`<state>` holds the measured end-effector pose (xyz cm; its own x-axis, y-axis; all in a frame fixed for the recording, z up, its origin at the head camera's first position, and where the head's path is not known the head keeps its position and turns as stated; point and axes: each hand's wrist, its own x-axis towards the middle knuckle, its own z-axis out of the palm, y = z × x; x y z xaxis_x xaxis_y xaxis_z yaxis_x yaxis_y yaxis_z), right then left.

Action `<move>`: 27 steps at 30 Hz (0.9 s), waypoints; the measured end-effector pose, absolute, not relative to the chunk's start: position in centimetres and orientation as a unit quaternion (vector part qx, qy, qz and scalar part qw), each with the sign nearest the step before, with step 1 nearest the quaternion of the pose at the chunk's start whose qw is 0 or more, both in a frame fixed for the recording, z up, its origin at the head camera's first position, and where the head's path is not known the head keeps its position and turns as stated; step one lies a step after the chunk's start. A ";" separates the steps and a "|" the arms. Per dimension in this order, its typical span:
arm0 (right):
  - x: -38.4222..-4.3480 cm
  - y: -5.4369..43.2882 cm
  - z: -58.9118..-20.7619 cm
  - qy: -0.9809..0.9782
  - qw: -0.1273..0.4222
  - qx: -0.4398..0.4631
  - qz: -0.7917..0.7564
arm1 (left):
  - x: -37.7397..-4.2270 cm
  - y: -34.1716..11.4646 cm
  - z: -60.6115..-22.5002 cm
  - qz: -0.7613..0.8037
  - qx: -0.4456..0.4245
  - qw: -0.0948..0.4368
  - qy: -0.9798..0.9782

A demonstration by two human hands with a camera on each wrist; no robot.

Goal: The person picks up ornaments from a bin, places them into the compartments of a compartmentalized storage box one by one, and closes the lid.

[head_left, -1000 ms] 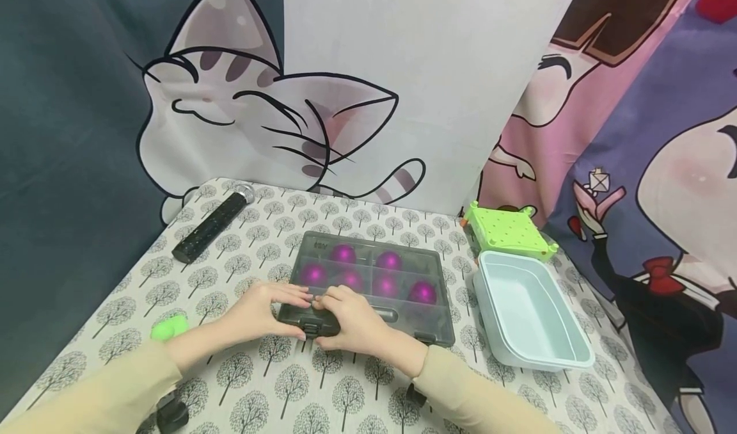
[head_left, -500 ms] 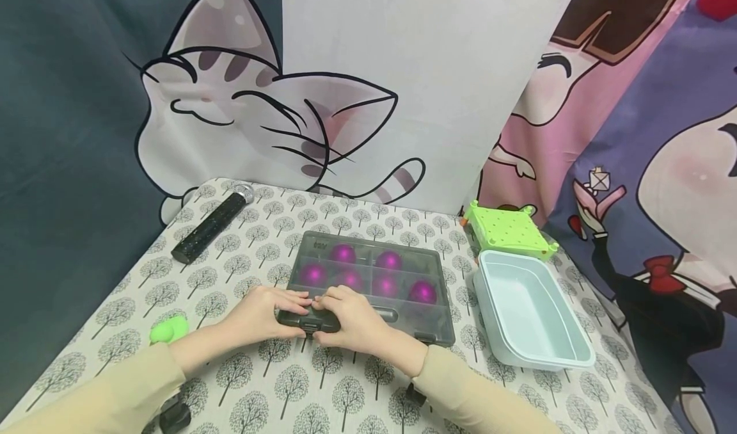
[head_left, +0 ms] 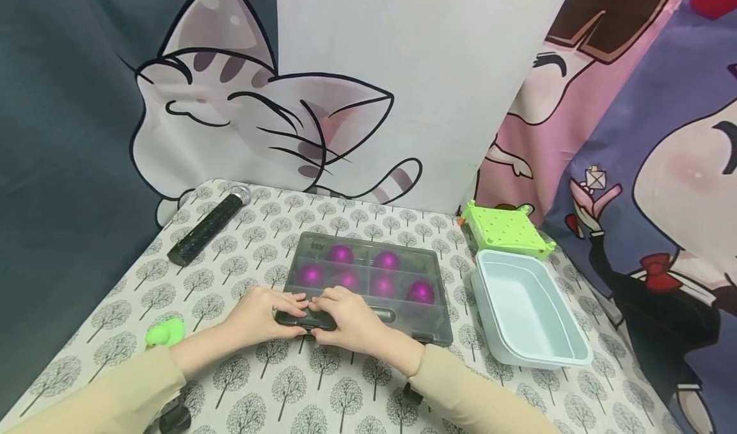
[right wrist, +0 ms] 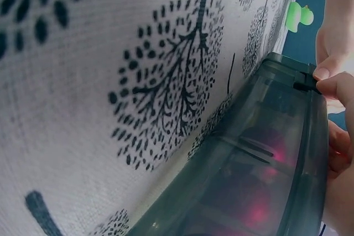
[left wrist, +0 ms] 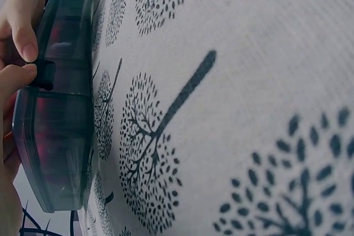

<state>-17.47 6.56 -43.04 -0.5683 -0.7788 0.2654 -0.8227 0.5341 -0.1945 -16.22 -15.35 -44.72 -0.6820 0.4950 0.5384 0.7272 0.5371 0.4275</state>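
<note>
A translucent grey compartment case lies flat on the table with its lid down. Through the lid show several purple balls in the compartments. At the case's front left corner, my left hand holds the edge, fingers over the lid and thumb at the front latch. Close beside it, my right hand grips the same front edge, its thumb also at that latch. Both thumbs nearly meet there in the wrist views. The fingers partly cover the case's handle area.
A light blue tub stands to the right, with a lime green plastic rack behind it. A black microphone lies at the back left. Near my left forearm sits a green duck. The tablecloth carries a tree print.
The head view has shifted slightly. Both hands stay at the left latch, with only small movements of the left fingers and thumb. The case remains in place.
</note>
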 end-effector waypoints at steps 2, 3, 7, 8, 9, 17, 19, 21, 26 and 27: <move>-17.5 6.5 -43.1 -0.874 0.071 0.457 0.147 | -16.2 -15.3 -44.8 -0.322 -0.355 0.185 -0.858; -17.5 6.5 -43.1 -0.875 0.071 0.457 0.145 | -16.2 -15.3 -44.8 -0.323 -0.355 0.187 -0.857; -17.4 6.4 -43.0 -0.875 0.075 0.455 0.145 | -16.1 -15.2 -44.7 -0.325 -0.355 0.195 -0.855; -17.4 6.4 -42.9 -0.875 0.077 0.455 0.145 | -16.1 -15.2 -44.7 -0.325 -0.355 0.198 -0.854; -17.3 6.3 -42.9 -0.875 0.079 0.455 0.144 | -16.1 -15.2 -44.7 -0.325 -0.355 0.201 -0.853; -17.4 6.1 -42.7 -0.878 0.066 0.455 0.137 | -16.3 -15.4 -44.6 -0.325 -0.343 0.171 -0.865; -17.4 6.1 -42.6 -0.881 0.051 0.450 0.139 | -16.3 -15.6 -44.4 -0.318 -0.342 0.154 -0.871; -17.5 6.1 -42.4 -0.884 0.031 0.444 0.146 | -16.4 -15.7 -43.9 -0.307 -0.344 0.132 -0.878; -18.2 6.6 -41.8 -0.876 -0.024 0.438 0.202 | -17.1 -15.8 -42.3 -0.270 -0.363 0.075 -0.889; -18.3 6.8 -41.6 -0.872 -0.030 0.439 0.216 | -17.4 -15.7 -41.9 -0.266 -0.366 0.068 -0.889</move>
